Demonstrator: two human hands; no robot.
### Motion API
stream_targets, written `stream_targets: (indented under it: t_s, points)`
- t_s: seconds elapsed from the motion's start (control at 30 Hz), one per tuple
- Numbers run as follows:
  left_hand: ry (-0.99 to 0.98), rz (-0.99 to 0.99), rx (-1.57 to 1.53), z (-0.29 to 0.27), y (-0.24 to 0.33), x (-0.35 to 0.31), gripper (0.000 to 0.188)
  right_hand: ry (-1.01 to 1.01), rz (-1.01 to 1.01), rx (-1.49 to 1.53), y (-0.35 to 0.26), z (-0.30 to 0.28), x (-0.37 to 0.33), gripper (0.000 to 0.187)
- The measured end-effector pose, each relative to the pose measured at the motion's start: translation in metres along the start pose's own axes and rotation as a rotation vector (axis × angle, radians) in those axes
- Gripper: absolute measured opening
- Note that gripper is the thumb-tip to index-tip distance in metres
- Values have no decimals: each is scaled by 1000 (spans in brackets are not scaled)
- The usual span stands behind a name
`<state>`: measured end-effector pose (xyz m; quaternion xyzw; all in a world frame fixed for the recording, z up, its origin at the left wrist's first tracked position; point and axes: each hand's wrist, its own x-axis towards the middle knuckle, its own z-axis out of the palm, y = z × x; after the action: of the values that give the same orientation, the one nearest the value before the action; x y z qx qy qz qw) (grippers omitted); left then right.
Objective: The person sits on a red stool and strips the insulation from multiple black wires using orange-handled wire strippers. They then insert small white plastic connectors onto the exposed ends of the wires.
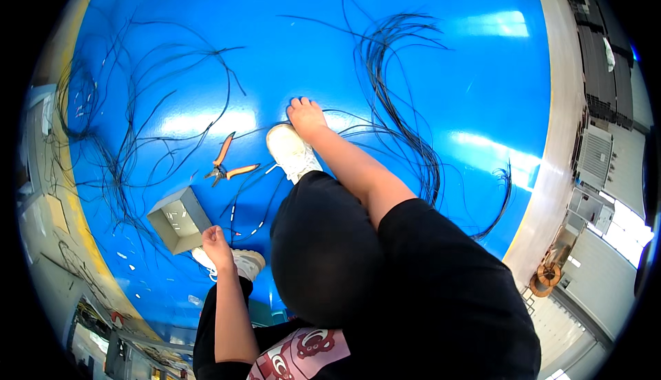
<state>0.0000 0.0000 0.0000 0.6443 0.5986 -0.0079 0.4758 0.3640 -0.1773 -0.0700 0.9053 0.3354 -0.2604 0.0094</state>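
My left hand [217,248] is pinched closed beside the near right corner of an open grey box [197,209]. Small white pieces lie inside that box; whatever the left fingers hold is too small to make out. Farther forward, my right hand [307,117] is low over the blue floor, just past the toe of my white shoe [289,147]. Its fingers are curled closed, and thin black wires [337,113] run up to it from the right. Orange-handled cutters [224,166] lie spread on the floor between the box and the shoe.
A long bundle of black wires [385,90] curves across the floor on the right. Loose tangled wires [117,152] spread over the left side, among small white scraps. A short wire bundle [506,201] lies near the right floor edge. A copper-coloured spool [545,280] stands beyond it.
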Motion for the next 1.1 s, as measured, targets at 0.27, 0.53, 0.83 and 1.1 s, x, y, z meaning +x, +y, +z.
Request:
stream_targets:
  t_s: [0.27, 0.53, 0.83, 1.1]
  points:
    - [-261, 27, -227, 45, 111, -16, 21, 469, 89, 584, 27, -62, -34, 19]
    - [-490, 240, -417, 87, 253, -27, 38, 137, -381, 575, -1, -69, -108, 30]
    - [-496, 381, -554, 53, 286, -77, 24, 102, -363, 562, -8, -106, -115, 31]
    - [-131, 605, -150, -2, 290, -63, 23, 72, -581, 1019, -104, -194, -101, 17]
